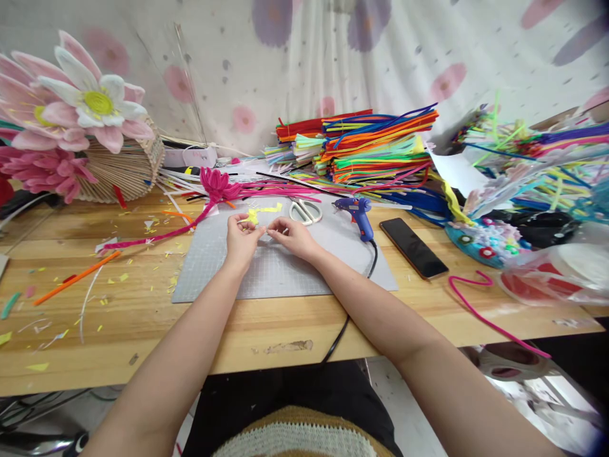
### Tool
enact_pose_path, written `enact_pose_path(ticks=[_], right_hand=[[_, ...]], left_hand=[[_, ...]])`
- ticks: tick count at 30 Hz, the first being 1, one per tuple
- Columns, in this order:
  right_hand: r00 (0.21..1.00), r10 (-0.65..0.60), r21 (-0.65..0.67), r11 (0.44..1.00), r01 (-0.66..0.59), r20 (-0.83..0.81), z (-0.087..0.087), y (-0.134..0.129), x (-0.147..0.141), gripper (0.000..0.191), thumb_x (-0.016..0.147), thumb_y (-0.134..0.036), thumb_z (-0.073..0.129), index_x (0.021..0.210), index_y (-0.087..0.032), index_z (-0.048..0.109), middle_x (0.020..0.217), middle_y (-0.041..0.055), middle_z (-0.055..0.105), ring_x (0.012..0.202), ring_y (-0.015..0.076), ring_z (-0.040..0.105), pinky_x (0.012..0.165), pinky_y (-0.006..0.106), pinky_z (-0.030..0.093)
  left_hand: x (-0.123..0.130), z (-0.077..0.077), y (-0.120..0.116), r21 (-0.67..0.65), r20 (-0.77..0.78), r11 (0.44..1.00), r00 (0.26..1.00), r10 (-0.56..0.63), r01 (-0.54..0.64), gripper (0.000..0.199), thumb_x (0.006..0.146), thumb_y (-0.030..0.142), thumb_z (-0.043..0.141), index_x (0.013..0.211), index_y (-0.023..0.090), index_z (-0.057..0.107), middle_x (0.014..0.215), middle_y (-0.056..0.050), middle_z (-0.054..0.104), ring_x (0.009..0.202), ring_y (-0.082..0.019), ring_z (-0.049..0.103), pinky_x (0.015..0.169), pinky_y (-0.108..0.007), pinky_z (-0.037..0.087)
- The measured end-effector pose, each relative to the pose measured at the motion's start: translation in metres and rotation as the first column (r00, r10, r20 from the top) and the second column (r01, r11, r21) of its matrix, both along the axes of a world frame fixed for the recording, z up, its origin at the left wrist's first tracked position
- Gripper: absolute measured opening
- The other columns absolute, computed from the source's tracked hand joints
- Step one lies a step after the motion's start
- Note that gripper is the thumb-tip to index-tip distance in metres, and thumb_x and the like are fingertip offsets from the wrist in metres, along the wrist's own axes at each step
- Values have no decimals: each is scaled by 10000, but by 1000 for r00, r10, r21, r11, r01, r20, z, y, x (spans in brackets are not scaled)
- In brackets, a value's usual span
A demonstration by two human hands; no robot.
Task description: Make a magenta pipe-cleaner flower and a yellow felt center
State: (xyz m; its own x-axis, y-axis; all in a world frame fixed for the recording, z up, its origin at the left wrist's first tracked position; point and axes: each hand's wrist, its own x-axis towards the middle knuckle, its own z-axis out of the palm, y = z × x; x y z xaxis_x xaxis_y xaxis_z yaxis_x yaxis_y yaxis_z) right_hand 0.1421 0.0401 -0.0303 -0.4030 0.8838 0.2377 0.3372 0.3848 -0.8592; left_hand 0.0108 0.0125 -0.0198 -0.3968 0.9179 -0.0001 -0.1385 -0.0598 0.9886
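Both hands meet over the grey cutting mat [285, 279], fingertips nearly touching. My left hand [243, 239] has its thumb and fingers pinched together, and what lies between them is too small to name. Facing it, my right hand [291, 236] is pinched in the same way, its hold equally unclear. Yellow pieces [253, 216] lie just beyond my left hand. Scissors with pale handles [306, 212] rest behind my right hand. A blue glue gun [360, 218] lies on the mat's right side, its black cable running toward the table's front edge.
Left of the mat lie a pink fuzzy flower [219, 185] on a long stem, an orange stick [78, 278] and scraps. A black phone [413, 247] is at the right. Bundles of coloured pipe cleaners [380, 149] line the back; a flower basket [124, 162] stands at the left.
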Motion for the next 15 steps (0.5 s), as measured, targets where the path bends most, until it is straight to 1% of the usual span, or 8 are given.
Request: enact_pose_path(ticks=[3,6,7,9,11,12,13,15], right_hand=[[999,2,14,1000,-3,37,-1,-1,-1,172,763,-320,530,747,-154,574,711,-4,590,621,89,484,611,219,373],[999,-6,-2,1000,6,37,-2,-1,-1,163,767,-307,528,749,-154,581,718,-3,600,638,92,501,626,221,381],[999,-11,-15,1000,12,32,-1,0,-1,156,766,-300,530,752,-154,583,723,-2,604,646,93,508,633,222,386],[999,-23,-44,999,24,23,-1,0,0,145,762,-289,534,753,-154,587,731,0,611,660,96,521,649,226,395],[999,-36,-66,997,36,11,-1,1,0,142,760,-285,535,749,-155,591,734,2,616,673,99,530,662,229,400],[999,-40,-71,997,40,2,-1,2,0,143,760,-284,534,748,-154,592,736,3,618,679,100,534,667,230,402],[999,-43,-74,996,42,-7,-1,2,0,143,761,-283,532,747,-154,593,736,4,620,684,101,537,671,231,403],[999,-40,-70,997,39,-18,-2,3,0,147,763,-282,525,745,-154,594,737,4,622,687,101,538,673,230,405]], left_hand=[[2,1,-2,-11,6,1000,1000,-12,12,477,507,59,685,875,197,417,668,76,483,564,-44,504,584,-183,414],[-1,3,0,-33,100,999,995,-24,28,458,519,59,670,867,204,411,677,69,503,580,-63,545,610,-217,460],[-4,3,2,-37,144,999,989,-7,12,440,529,57,660,858,206,409,678,67,503,584,-66,554,625,-229,476],[-11,5,7,-31,209,998,976,68,-62,409,543,49,644,835,208,405,676,67,492,585,-59,558,657,-240,496],[-18,5,11,-6,218,988,964,150,-152,400,548,47,645,821,208,400,672,71,479,589,-50,554,681,-236,500],[-20,5,12,10,206,984,964,170,-175,404,550,57,653,823,208,398,675,71,480,595,-51,557,686,-237,500],[-20,5,12,23,186,985,969,164,-171,414,549,73,668,833,208,398,685,68,491,605,-56,564,685,-240,498],[-16,3,9,32,129,995,988,86,-91,464,526,108,708,862,204,402,723,54,527,625,-72,580,670,-246,492]])
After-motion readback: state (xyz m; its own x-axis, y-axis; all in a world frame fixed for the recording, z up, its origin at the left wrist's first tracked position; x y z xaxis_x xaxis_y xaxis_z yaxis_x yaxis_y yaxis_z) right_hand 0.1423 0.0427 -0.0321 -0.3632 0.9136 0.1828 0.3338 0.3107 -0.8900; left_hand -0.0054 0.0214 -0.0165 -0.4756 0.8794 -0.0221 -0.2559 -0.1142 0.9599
